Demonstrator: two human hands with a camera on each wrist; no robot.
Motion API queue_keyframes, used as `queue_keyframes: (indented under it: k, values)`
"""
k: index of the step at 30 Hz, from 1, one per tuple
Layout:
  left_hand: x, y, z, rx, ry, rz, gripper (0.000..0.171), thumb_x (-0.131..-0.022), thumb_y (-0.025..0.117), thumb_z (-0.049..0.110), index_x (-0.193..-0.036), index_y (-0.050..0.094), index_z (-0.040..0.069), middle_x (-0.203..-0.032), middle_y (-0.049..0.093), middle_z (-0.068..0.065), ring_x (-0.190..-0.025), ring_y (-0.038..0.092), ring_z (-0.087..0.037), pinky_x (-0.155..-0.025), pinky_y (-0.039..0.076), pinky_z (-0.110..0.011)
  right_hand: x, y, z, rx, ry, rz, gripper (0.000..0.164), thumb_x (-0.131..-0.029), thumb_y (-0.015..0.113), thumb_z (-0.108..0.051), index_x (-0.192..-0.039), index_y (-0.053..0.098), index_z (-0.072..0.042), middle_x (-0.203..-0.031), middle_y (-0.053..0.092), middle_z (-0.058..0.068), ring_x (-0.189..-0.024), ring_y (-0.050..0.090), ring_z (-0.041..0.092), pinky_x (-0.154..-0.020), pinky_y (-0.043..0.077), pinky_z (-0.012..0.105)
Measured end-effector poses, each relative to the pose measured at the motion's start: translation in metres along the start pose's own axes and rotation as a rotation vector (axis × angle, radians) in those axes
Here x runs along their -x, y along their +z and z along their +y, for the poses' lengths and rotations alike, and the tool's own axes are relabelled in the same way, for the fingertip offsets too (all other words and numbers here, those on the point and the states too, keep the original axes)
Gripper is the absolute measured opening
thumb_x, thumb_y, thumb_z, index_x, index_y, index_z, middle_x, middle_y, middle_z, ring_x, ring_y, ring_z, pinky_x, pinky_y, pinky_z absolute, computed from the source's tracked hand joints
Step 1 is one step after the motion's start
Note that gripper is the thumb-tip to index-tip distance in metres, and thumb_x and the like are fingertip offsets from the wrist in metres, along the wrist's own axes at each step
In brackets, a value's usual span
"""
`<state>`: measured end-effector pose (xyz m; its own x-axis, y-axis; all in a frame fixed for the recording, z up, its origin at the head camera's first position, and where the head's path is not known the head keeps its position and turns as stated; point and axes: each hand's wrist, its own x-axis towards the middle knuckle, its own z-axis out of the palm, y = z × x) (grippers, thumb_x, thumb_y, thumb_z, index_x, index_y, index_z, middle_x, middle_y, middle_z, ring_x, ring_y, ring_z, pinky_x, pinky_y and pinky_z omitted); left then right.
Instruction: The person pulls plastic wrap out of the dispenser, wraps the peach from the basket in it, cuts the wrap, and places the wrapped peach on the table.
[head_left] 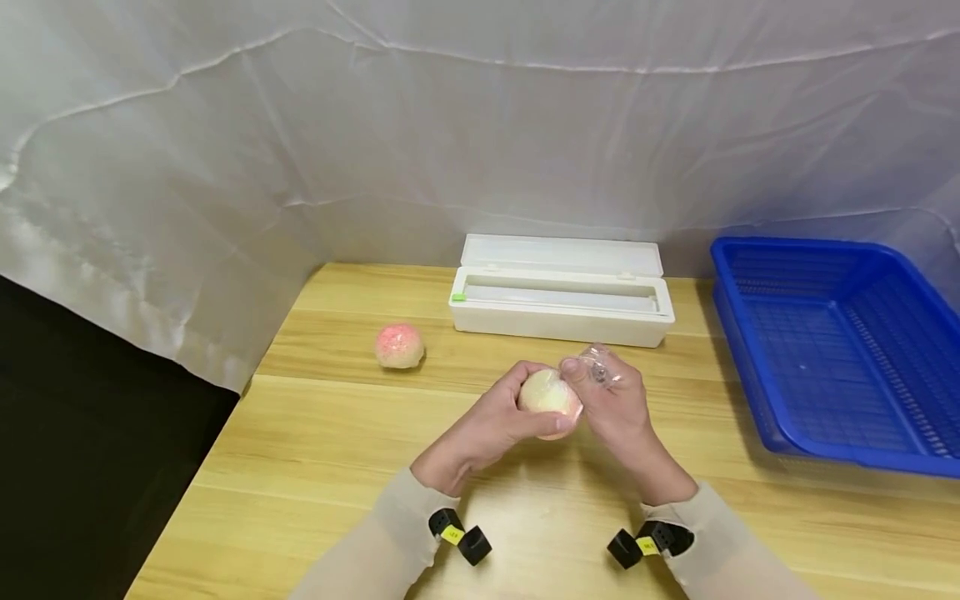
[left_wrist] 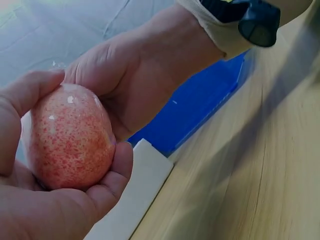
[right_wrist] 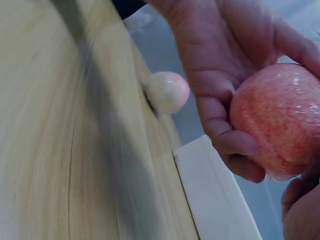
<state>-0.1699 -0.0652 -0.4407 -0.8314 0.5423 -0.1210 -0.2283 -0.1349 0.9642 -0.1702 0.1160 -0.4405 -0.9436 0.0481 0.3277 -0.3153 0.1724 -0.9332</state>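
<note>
A pink and cream peach (head_left: pixel 551 400) is wrapped in clear plastic film, its speckled pink side filling much of the left wrist view. My left hand (head_left: pixel 506 412) grips it, with fingers and thumb curled round its sides. At the peach's right side, my right hand (head_left: pixel 611 400) pinches the gathered cling film (head_left: pixel 600 365), and a crumpled tuft of it stands up over the fingers. In the right wrist view, glossy wrinkles of film show on the held peach (right_wrist: pixel 280 115). Another peach (head_left: pixel 400 346), pink on top and pale below, rests on the table to the left.
Behind the hands stands a long white film dispenser box (head_left: pixel 562 321) with its lid (head_left: pixel 562 254) raised and a roll inside. A blue plastic basket (head_left: pixel 780 408) sits at the right. The wooden table (head_left: pixel 300 467) backs onto a pale grey cloth (head_left: pixel 480 142).
</note>
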Motion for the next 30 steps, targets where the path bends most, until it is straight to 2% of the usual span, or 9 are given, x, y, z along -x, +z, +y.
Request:
queue_keyframes:
  k: [5,13,17,19,21,23,25,27,30]
  values:
    - [0.002,-0.005,0.002,-0.047,0.002,-0.031,0.064,-0.087,0.079,-0.002,-0.142,0.049,0.009,-0.132,0.06,-0.012,-0.114,0.061,-0.02,-0.095,0.056,-0.032,-0.001,-0.001,-0.002,-0.035,0.179,-0.049,0.02,-0.102,0.068,-0.01,-0.087,0.066,0.003,-0.079,0.065,-0.009,-0.079,0.059,0.011,-0.071,0.053,0.024]
    - [0.0,-0.012,0.0,-0.063,0.055,-0.108,0.07,-0.088,0.075,-0.006,-0.148,0.043,0.007,-0.139,0.054,-0.015,-0.116,0.058,-0.021,-0.096,0.056,-0.032,-0.001,0.003,0.002,-0.073,0.249,-0.145,0.019,-0.104,0.066,-0.011,-0.101,0.062,0.007,-0.095,0.067,0.001,-0.087,0.062,0.013,-0.072,0.056,0.024]
    - [-0.006,-0.01,-0.003,-0.138,0.084,-0.01,0.082,-0.088,0.081,0.006,-0.155,0.036,0.017,-0.14,0.052,-0.011,-0.115,0.059,-0.021,-0.093,0.058,-0.034,0.001,0.006,0.006,-0.144,0.382,-0.266,0.036,-0.11,0.058,-0.031,-0.129,0.057,0.0,-0.125,0.061,0.012,-0.104,0.061,0.015,-0.084,0.056,0.024]
    - [-0.009,-0.008,-0.004,-0.192,0.103,0.069,0.09,-0.086,0.085,0.013,-0.158,0.031,0.022,-0.143,0.047,-0.008,-0.121,0.057,-0.024,-0.099,0.057,-0.038,0.004,0.008,0.008,-0.214,0.459,-0.333,0.049,-0.111,0.051,-0.041,-0.145,0.053,-0.005,-0.14,0.055,0.011,-0.115,0.058,0.015,-0.093,0.055,0.025]
    - [-0.012,-0.006,-0.006,-0.245,0.114,0.135,0.095,-0.085,0.086,0.018,-0.159,0.028,0.025,-0.149,0.042,-0.008,-0.131,0.05,-0.028,-0.108,0.05,-0.044,0.006,0.01,0.011,-0.28,0.525,-0.364,0.057,-0.112,0.046,-0.047,-0.149,0.05,-0.004,-0.14,0.055,0.01,-0.117,0.057,0.014,-0.096,0.055,0.025]
    - [-0.014,-0.005,-0.008,-0.313,0.114,0.188,0.097,-0.083,0.087,0.025,-0.16,0.026,0.024,-0.155,0.036,-0.008,-0.139,0.043,-0.03,-0.114,0.043,-0.046,0.007,0.012,0.012,-0.275,0.53,-0.328,0.056,-0.112,0.048,-0.046,-0.146,0.054,-0.002,-0.133,0.06,0.008,-0.113,0.059,0.013,-0.093,0.055,0.025]
    - [-0.014,-0.004,-0.011,-0.349,0.091,0.217,0.094,-0.085,0.085,0.032,-0.16,0.028,0.022,-0.156,0.034,-0.007,-0.138,0.044,-0.029,-0.114,0.043,-0.043,0.006,0.013,0.013,-0.21,0.499,-0.251,0.051,-0.11,0.054,-0.042,-0.14,0.059,-0.001,-0.124,0.064,0.009,-0.106,0.061,0.013,-0.089,0.055,0.024]
    - [-0.015,-0.004,-0.013,-0.299,0.074,0.185,0.086,-0.09,0.082,0.033,-0.16,0.034,0.019,-0.156,0.04,-0.009,-0.133,0.051,-0.027,-0.11,0.049,-0.042,0.005,0.013,0.013,-0.099,0.435,-0.178,0.044,-0.108,0.061,-0.037,-0.136,0.064,-0.004,-0.121,0.068,0.01,-0.105,0.062,0.014,-0.088,0.054,0.023]
    - [-0.015,-0.004,-0.013,-0.137,0.049,0.092,0.072,-0.096,0.079,0.026,-0.157,0.042,0.016,-0.147,0.051,-0.013,-0.119,0.062,-0.023,-0.1,0.058,-0.039,0.003,0.012,0.012,0.004,0.37,-0.119,0.04,-0.103,0.07,-0.033,-0.135,0.065,-0.009,-0.125,0.068,0.014,-0.107,0.061,0.018,-0.087,0.053,0.024]
